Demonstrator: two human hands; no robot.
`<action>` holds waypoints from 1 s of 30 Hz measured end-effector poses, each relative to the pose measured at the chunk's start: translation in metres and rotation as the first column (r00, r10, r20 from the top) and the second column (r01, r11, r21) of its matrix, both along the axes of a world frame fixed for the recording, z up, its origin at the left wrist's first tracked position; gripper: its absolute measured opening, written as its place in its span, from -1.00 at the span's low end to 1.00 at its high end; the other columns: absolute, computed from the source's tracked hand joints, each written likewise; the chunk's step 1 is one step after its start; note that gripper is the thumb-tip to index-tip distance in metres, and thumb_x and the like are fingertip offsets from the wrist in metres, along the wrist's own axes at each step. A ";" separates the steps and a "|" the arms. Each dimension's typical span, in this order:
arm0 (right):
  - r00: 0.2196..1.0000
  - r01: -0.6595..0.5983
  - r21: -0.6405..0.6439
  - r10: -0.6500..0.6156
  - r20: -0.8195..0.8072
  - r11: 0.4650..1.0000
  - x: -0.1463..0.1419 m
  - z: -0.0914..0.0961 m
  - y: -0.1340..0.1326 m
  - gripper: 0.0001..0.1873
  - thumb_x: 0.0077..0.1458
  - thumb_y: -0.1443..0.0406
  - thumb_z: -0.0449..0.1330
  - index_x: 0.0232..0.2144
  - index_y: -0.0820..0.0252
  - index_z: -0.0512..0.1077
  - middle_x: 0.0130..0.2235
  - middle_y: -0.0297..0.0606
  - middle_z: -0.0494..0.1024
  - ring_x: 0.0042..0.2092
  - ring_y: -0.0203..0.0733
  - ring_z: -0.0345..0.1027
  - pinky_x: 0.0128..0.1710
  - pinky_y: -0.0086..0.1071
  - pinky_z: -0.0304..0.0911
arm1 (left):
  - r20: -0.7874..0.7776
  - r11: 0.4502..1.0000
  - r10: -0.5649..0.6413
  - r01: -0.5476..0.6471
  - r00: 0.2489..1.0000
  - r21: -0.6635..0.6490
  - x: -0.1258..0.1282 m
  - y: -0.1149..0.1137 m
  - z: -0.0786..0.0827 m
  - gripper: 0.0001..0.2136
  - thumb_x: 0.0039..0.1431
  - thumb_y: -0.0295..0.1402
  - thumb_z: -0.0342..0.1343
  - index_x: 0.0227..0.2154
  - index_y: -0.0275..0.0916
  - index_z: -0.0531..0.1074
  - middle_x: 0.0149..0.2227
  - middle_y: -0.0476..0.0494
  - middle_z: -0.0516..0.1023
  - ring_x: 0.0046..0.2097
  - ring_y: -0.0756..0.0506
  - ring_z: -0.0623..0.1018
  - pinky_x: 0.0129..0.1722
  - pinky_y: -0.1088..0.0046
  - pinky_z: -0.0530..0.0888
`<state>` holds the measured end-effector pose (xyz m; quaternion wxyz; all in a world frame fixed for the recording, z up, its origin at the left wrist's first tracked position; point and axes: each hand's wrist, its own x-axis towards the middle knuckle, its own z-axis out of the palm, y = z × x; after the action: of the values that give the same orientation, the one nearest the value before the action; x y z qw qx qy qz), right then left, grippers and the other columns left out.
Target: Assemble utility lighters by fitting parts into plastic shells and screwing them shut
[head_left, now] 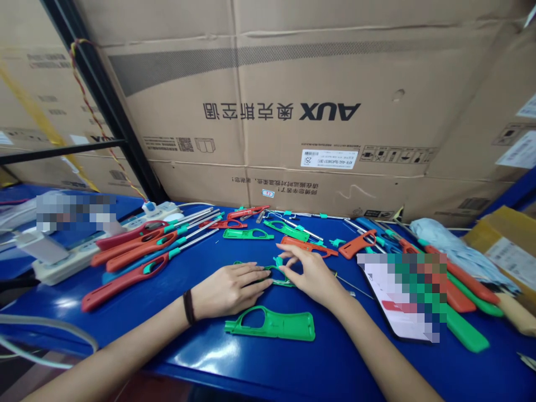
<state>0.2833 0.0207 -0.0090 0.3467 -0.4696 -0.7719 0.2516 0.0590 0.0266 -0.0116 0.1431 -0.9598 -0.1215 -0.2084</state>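
My left hand [228, 290] lies on the blue table [259, 363], fingers pressed flat on a green plastic lighter shell [281, 277]. My right hand [307, 271] pinches a small teal trigger piece [278, 261] at the top of that same shell. A second green shell half [274, 325] lies loose on the table just in front of both hands. A dark band sits on my left wrist.
Assembled red long-nosed lighters [138, 251] lie at the left beside a white power strip [62, 259]. Loose green, orange and blue shells and metal tubes [301, 237] are scattered behind my hands. More lighters and a folded umbrella [456, 248] lie right. Cardboard boxes [293, 111] wall the back.
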 end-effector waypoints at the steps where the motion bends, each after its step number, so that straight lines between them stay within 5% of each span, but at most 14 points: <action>1: 1.000 0.001 0.000 -0.001 0.002 1.000 0.000 0.000 0.000 -0.51 0.03 0.43 0.18 0.05 0.23 0.31 -0.13 -0.17 0.57 -0.29 -0.26 0.50 -0.16 -0.30 0.38 | 0.002 1.000 0.008 -0.008 1.000 -0.003 0.000 0.000 0.000 -0.75 0.29 -0.42 -0.06 -0.02 -0.30 0.39 -0.03 -0.14 0.54 -0.05 -0.12 0.55 0.00 0.30 0.50; 14: 1.000 -0.005 0.002 0.005 0.001 1.000 0.000 0.001 0.000 -0.52 0.03 0.43 0.17 0.05 0.21 0.32 -0.12 -0.18 0.56 -0.29 -0.26 0.50 -0.16 -0.30 0.38 | -0.057 0.999 0.035 -0.037 0.998 -0.030 0.000 0.001 0.000 -0.72 0.29 -0.43 -0.08 0.01 -0.29 0.37 -0.04 -0.16 0.54 -0.03 -0.12 0.53 -0.07 0.37 0.51; 22: 1.000 -0.008 -0.001 0.008 -0.011 1.000 0.001 -0.001 0.000 -0.52 0.03 0.42 0.17 0.05 0.19 0.31 -0.13 -0.19 0.56 -0.30 -0.26 0.50 -0.19 -0.31 0.39 | -0.180 0.996 -0.093 0.094 0.979 -0.001 0.002 0.014 0.006 -0.73 0.32 -0.40 -0.12 -0.02 -0.27 0.40 -0.05 -0.16 0.54 -0.04 -0.10 0.51 -0.12 0.44 0.49; 30: 0.999 0.002 0.002 -0.002 -0.052 1.000 0.001 0.000 -0.001 -0.50 0.02 0.43 0.17 0.05 0.19 0.31 -0.13 -0.20 0.56 -0.31 -0.28 0.50 -0.19 -0.33 0.40 | -0.059 0.995 -0.080 0.076 0.995 -0.068 0.009 0.013 0.002 -0.78 0.33 -0.43 -0.10 -0.12 -0.25 0.44 -0.22 -0.11 0.59 -0.09 -0.05 0.54 -0.18 0.52 0.48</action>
<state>0.2840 0.0201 -0.0093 0.3675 -0.4633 -0.7623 0.2629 0.0680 0.0396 -0.0091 0.1067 -0.9740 -0.0865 -0.1801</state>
